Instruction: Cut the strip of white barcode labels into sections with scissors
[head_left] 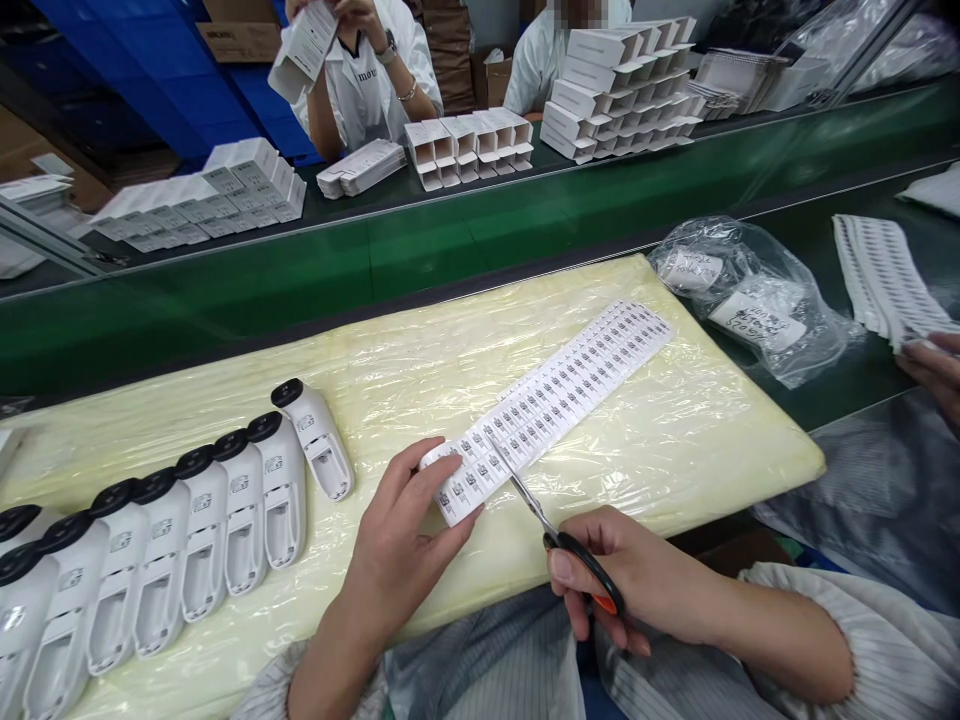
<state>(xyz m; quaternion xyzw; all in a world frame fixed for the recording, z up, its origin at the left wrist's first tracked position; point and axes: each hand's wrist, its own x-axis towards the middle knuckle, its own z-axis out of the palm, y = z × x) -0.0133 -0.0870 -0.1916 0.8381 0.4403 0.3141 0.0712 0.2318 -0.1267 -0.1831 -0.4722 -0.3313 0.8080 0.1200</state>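
Table: yellow padded top (420,365), covered in clear film; cutting of printed labels is judged to be the step in hand here.
Casing row: white casings (244,515) lined up on the left of the table, black round ends pointed away; one is set slightly apart, nearest to the sheet.
Label sheet: the long sheet (570,385) is laid on the table, right of the casings. Long axis is run diagonally, from the near-left end in the hand to the far-right end, pointed away. Near end is lifted and curved; far part is laid flat.
Right hand: the right hand (637,570) is wrapped around the scissor handles, thumb and fingers clamped on them.
Left hand: near end of the sheet is pinched by the left hand (397,540), thumb and fingers clamped on it.
Scissors: black-and-orange scissors (581,570) are set across the sheet's near long edge, tips pointed away and left, crosswise to the sheet's axis. Blade opening cannot be told. Next move, as judged: blades to be kept on the gap between labels and closed, sheet held taut.
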